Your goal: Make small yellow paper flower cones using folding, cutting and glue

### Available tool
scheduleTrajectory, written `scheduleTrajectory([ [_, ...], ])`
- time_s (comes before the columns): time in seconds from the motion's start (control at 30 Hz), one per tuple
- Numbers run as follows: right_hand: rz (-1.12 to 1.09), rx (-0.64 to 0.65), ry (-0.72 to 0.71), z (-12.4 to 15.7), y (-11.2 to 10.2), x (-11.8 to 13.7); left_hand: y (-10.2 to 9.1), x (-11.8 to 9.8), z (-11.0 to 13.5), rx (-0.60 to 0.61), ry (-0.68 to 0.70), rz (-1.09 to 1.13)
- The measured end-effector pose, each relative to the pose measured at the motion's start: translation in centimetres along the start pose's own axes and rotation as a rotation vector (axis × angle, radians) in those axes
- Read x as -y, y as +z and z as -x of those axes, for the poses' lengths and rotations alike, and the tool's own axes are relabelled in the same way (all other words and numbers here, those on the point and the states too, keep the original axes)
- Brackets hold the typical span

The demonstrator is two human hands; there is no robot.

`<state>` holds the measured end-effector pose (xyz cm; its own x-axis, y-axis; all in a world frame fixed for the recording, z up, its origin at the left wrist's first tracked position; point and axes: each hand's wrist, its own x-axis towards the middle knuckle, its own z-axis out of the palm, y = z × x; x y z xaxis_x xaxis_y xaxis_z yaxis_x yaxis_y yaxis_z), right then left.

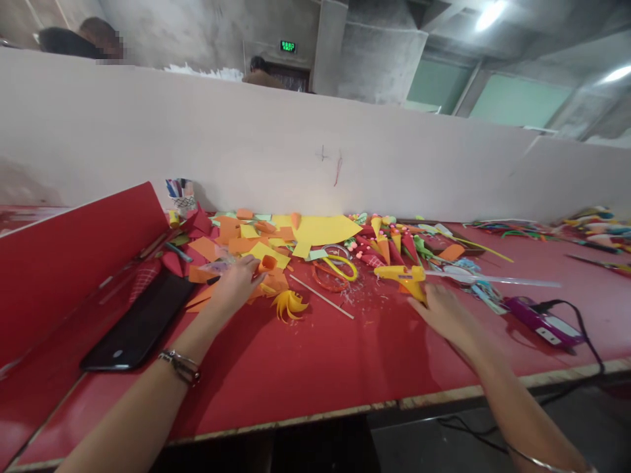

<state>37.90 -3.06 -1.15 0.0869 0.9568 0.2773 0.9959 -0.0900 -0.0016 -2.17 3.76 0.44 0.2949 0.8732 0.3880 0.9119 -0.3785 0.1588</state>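
Note:
My left hand [235, 284] is closed on a small rolled piece of orange paper [267, 264], its open end facing right, above scattered orange and yellow paper pieces. My right hand [446, 312] has its fingers at the handle of a yellow hot glue gun [403, 276], whose nozzle points left. A long clear glue stick [503, 280] extends right from the gun's back. Between my hands lie a curled yellow paper piece [289, 305] with pointed strips and a thin wooden stick [323, 297].
A black phone [140, 322] lies at left beside a tilted red board [79, 263]. Red and yellow paper cones [384, 243] cluster at the back, with yellow and orange pipe cleaners [342, 268] in front. A purple power strip [545, 325] with a black cord sits at right. A low white partition [246, 144] stands behind.

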Motion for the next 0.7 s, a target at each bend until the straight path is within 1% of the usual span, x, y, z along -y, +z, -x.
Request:
scheduleTrajectory([
  [0.07, 0.157, 0.087, 0.007, 1.0, -1.8, 1.0, 0.0, -0.1, 0.0, -0.010, -0.019, -0.014],
  [0.1, 0.218, 0.122, 0.033, 1.4, -2.7, 1.9, 0.1, -0.1, 0.0, -0.015, -0.024, -0.021],
  [0.13, 0.258, 0.158, 0.052, 1.9, -3.7, 2.9, 0.2, 0.0, 0.0, -0.020, -0.022, -0.026],
  [0.17, 0.252, 0.191, 0.045, 2.3, -4.6, 4.2, 0.3, 0.0, 0.0, -0.025, -0.014, -0.028],
  [0.2, 0.198, 0.215, 0.016, 2.6, -5.4, 5.5, 0.3, 0.1, 0.0, -0.031, -0.007, -0.029],
  [0.23, 0.103, 0.233, -0.064, 2.8, -6.1, 7.0, 0.4, 0.1, 0.0, -0.035, -0.003, -0.030],
  [0.3, -0.137, 0.219, -0.285, 2.8, -7.2, 10.0, 0.5, 0.2, 0.0, -0.037, -0.007, -0.031],
  [0.33, -0.258, 0.240, -0.382, 2.5, -7.4, 11.4, 0.6, 0.2, 0.0, -0.034, -0.012, -0.034],
  [0.4, -0.416, 0.246, -0.517, 1.6, -7.5, 14.0, 0.6, 0.3, 0.0, -0.019, -0.017, -0.044],
  [0.5, -0.491, 0.236, -0.634, -0.1, -6.5, 16.8, 0.6, 0.4, 0.0, -0.002, -0.014, -0.052],
  [0.6, -0.493, 0.304, -0.694, -1.4, -4.9, 18.8, 0.6, 0.5, 0.0, -0.006, 0.002, -0.028],
  [0.7, -0.489, 0.294, -0.708, -1.6, -3.3, 20.1, 0.6, 0.5, 0.1, -0.009, 0.018, -0.005],
])
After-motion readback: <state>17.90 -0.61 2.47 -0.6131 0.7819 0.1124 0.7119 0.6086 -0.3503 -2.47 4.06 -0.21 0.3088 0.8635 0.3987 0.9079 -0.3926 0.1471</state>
